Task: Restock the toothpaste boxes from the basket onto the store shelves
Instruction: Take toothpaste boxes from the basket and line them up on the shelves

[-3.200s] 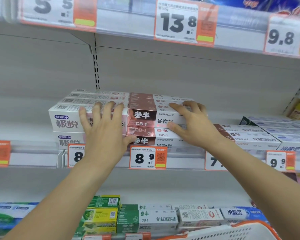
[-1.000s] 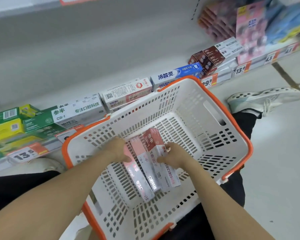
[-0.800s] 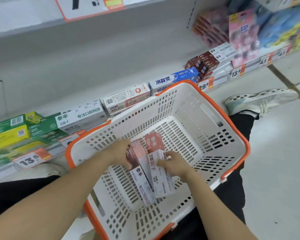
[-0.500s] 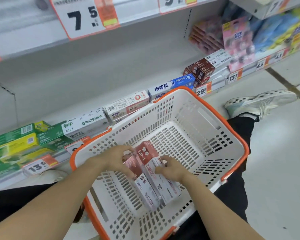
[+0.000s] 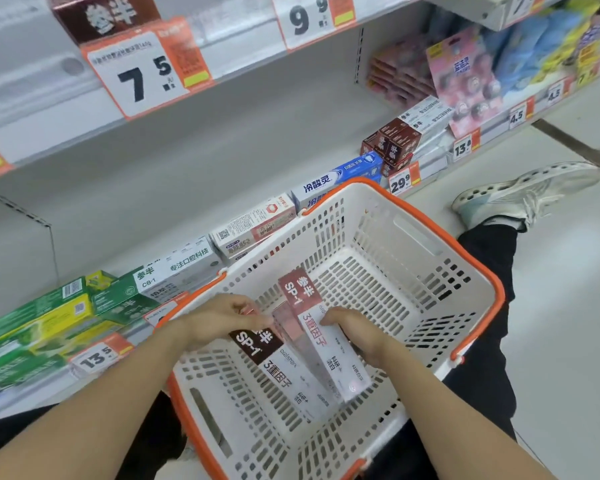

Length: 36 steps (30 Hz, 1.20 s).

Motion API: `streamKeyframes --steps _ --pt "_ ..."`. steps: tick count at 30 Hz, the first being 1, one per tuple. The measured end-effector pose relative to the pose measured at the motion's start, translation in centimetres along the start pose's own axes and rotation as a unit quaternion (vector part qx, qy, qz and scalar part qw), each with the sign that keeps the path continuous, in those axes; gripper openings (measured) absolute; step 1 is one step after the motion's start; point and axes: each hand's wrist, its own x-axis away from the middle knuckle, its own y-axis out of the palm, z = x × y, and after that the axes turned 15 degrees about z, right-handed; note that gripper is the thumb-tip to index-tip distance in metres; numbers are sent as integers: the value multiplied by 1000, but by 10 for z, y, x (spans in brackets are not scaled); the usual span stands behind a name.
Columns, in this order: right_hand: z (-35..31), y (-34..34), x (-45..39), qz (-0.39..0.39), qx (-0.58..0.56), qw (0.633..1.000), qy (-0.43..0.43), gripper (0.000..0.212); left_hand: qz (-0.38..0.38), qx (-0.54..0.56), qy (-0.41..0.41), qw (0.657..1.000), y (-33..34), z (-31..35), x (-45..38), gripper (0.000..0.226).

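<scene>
A white basket (image 5: 388, 251) with an orange rim rests on my lap. Inside it, both hands hold a small bundle of pink-and-white toothpaste boxes (image 5: 329, 344) marked SP-1, lifted off the basket floor. My left hand (image 5: 222, 318) grips the bundle's left side, over a box (image 5: 274, 367) with a dark brown end. My right hand (image 5: 352, 329) grips the right side, fingers curled over the top box. Beyond the basket runs the low shelf (image 5: 194, 161), with a row of toothpaste boxes along its front.
Green boxes (image 5: 49, 317), a green-and-white CB-1 box (image 5: 174, 271), a white box (image 5: 253, 223) and a blue box (image 5: 340, 174) line the low shelf. Price tags 7.5 (image 5: 142, 74) and 9.9 (image 5: 309, 15) hang above. My shoe (image 5: 527, 192) lies on the floor to the right.
Earlier both hands pressed on stacked boxes on a higher shelf. Since then they went down into the basket, gathered the SP-1 boxes together and raised them a little.
</scene>
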Motion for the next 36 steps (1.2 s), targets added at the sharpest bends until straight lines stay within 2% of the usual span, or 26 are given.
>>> streamKeyframes --steps 3,5,7,10,12,15,18,20,21,23,25,27,33,36 --pt "-4 -4 1 -68 -49 996 7 44 -25 58 -20 998 -24 21 15 75" --pt "-5 -6 3 -130 -76 988 11 53 -9 90 -28 996 -34 36 27 70" --pt "-9 -5 10 -204 -117 972 16 52 4 109 -25 994 -40 50 40 66" --pt "-23 0 26 -259 -115 959 -9 51 28 76 -13 997 -48 72 63 53" --pt "-43 2 42 -248 -60 965 -66 42 25 47 -2 999 -52 90 79 54" --pt "-71 -1 62 -186 10 966 -181 38 30 31 28 999 -62 116 97 58" --pt "-95 -8 80 -126 60 953 -270 56 51 18 80 995 -78 137 110 49" --pt "-111 -11 91 -112 72 947 -293 72 74 12 102 992 -91 147 117 44" --pt "-119 -11 95 -103 75 944 -305 71 85 15 106 991 -98 150 119 43" --pt "-138 -9 106 -90 82 934 -336 61 101 25 124 987 -112 152 120 46" --pt "-155 -4 114 -98 95 926 -352 51 119 23 152 981 -123 155 120 61" --pt "-173 1 124 -117 107 919 -360 51 133 20 179 975 -131 159 122 72" --pt "-219 9 151 -187 152 898 -367 58 101 49 244 963 -149 166 134 60" --pt "-238 6 165 -181 169 888 -386 60 109 55 282 952 -163 164 139 53"
